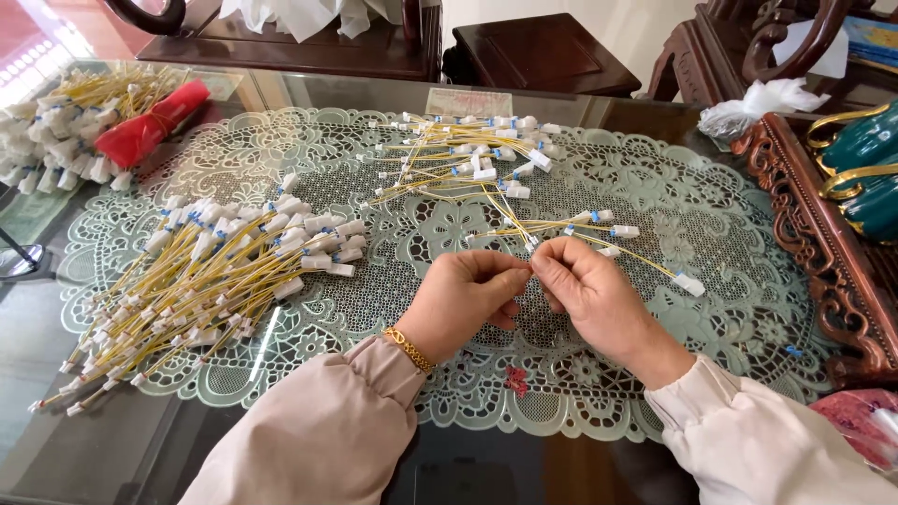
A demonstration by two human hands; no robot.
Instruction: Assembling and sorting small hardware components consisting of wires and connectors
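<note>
Glass covers the dark surface (pixel 112 440), and a pale green lace mat (pixel 711 309) lies over its middle. We work above the near part of this mat.

Our left hand (pixel 463 299) and our right hand (pixel 589 295) meet fingertip to fingertip, both pinched narrow on the near end of one yellow wire (pixel 645 257). This wire runs away from our hands to the right and a little forward, and it ends in a small white connector (pixel 690 283). Its long axis is therefore slanted, and the right hand is the nearer one to its free end. A few more wires with white plugs and blue marks (pixel 599 224) lie just beyond our fingers, touching the held wire.

Further back a loose heap of wires (pixel 468 159) spreads on the mat. To the left a big tidy bundle (pixel 206 281) lies diagonally, its plugs toward the centre. At the far left corner another bundle (pixel 56 131) is tied with a red band (pixel 150 126).

A small rectangular paper label (pixel 470 101) lies under the glass at the far edge. At the right a carved wooden tray (pixel 804 215) stands, and a pink bag (pixel 865 421) lies near our right sleeve.
</note>
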